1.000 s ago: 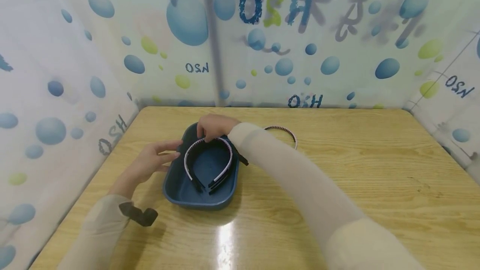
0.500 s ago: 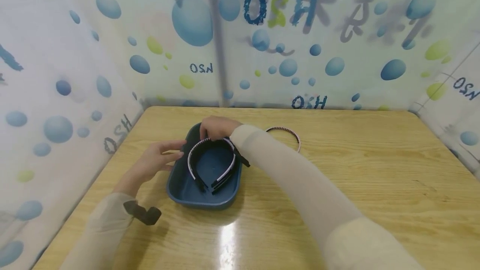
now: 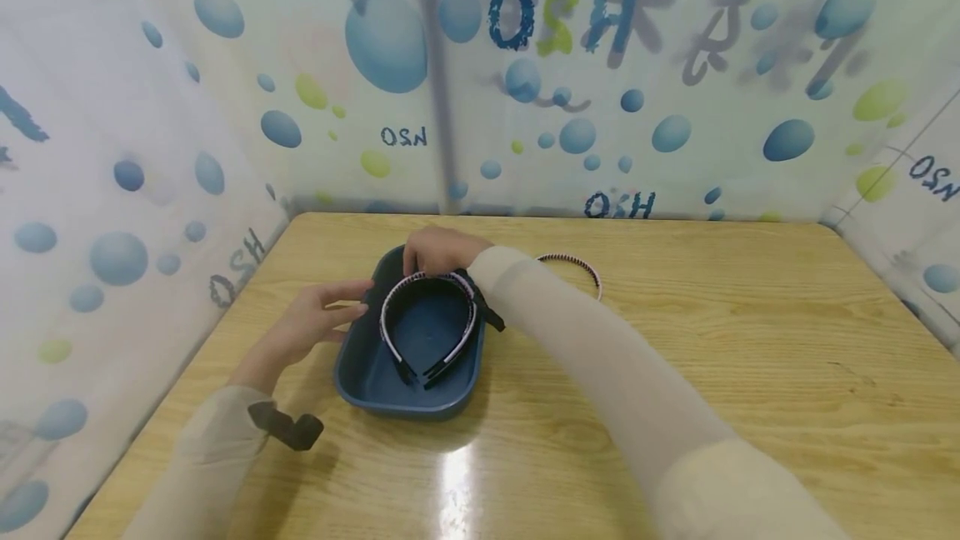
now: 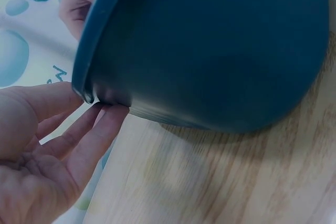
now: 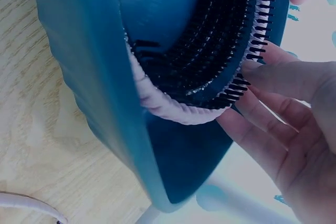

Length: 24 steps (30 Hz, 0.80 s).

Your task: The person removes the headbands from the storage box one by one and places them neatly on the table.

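A dark blue plastic tub (image 3: 365,398) stands on the table, left of centre. My right hand (image 3: 446,250) reaches over its far end and pinches a headband (image 3: 385,319) by the top of its arch. In the right wrist view, the pale pink wrapped headband (image 5: 181,113) has black comb teeth on its inner side, with thumb and fingertips on its band. More dark toothed bands lie beneath it, partly hidden. My left hand (image 3: 303,325) is at the tub's left side; the left wrist view shows extended fingers (image 4: 97,140) touching the outer wall below the rim.
Another pink-and-black headband (image 3: 573,260) lies on the wooden table (image 3: 712,340) right of the tub, partly behind my right forearm. Printed curtains (image 3: 480,90) with blue and green drops border the table. A black wrist camera (image 3: 288,426) sits on my left sleeve.
My right hand has shifted slightly right and up with the headband, which sits a little farther right in the tub. The left hand keeps its place at the tub. The head view has panned slightly.
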Available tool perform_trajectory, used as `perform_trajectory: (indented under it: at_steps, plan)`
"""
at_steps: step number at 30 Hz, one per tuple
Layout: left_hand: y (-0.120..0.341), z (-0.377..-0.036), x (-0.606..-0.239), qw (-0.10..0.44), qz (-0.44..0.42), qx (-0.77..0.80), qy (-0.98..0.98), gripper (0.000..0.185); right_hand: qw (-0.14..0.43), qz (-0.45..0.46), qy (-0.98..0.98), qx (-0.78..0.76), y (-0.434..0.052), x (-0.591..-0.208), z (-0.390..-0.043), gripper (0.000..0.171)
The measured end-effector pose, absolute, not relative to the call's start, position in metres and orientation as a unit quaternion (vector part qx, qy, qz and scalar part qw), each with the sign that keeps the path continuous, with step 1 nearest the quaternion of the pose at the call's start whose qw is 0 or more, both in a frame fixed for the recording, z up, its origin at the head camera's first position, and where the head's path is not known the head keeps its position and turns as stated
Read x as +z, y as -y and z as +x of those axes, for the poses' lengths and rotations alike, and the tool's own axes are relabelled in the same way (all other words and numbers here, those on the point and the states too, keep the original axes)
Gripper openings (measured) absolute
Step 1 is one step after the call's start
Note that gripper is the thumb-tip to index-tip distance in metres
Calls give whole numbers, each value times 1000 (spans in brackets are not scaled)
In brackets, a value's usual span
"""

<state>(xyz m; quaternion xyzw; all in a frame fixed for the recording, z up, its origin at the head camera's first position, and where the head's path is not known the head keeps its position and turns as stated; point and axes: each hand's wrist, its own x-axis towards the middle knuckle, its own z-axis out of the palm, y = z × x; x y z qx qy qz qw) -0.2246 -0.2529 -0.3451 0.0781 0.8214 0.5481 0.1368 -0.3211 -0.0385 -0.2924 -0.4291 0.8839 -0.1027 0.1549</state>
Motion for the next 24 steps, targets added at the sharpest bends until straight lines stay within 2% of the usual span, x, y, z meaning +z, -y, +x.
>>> perform_trajectory:
  at_steps: [10,24]
  plan:
    - [252,-224,-346,135,77,556,-817,53,144,-461,-867,-122,37,-284,-319,32]
    - [251,-223,-345,132,85,555,-817,53,122,-454,-874,-119,26,-260,-309,32]
